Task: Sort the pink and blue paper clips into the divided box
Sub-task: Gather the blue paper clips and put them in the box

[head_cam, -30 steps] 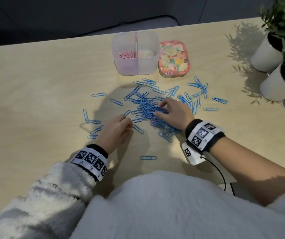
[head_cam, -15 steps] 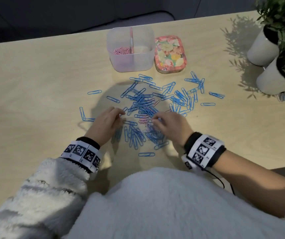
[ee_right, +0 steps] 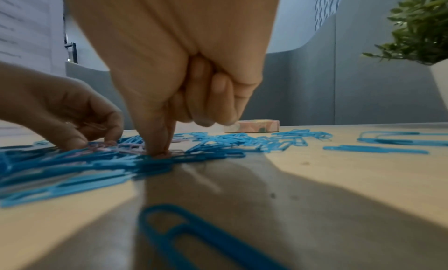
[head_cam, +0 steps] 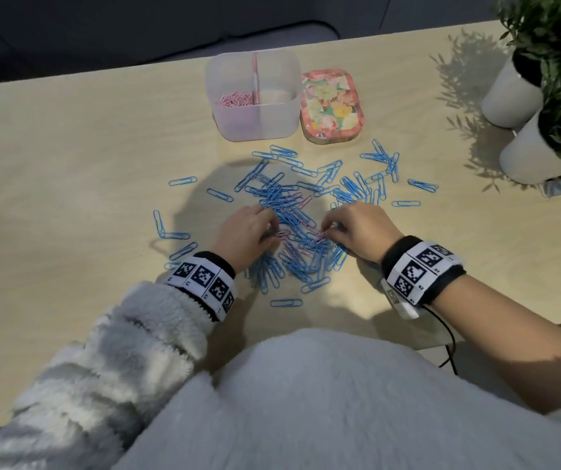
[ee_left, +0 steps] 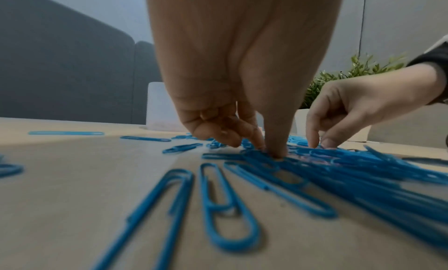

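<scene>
A spread pile of blue paper clips (head_cam: 292, 218) lies mid-table, with a few pink paper clips (head_cam: 303, 201) mixed in. My left hand (head_cam: 274, 232) comes down on the pile's left side, thumb and forefinger (ee_left: 275, 151) pinching a pink clip (head_cam: 282, 235), the other fingers curled. My right hand (head_cam: 326, 232) pinches another pink clip (head_cam: 319, 237) on the pile's right side; its fingertips (ee_right: 160, 149) press into the clips. The clear divided box (head_cam: 258, 120) stands beyond the pile, with pink clips (head_cam: 236, 98) in its left compartment; no clips show in the right one.
A floral tin (head_cam: 331, 106) sits right of the box. Two white plant pots (head_cam: 509, 93) (head_cam: 533, 154) stand at the far right. Loose blue clips (head_cam: 170, 232) scatter around the pile. A black cable (head_cam: 448, 337) hangs at the table's near edge.
My right hand dragged blue clips toward me, then went back to the pile's middle. My left hand moved right into the pile. Both now pinch pink clips.
</scene>
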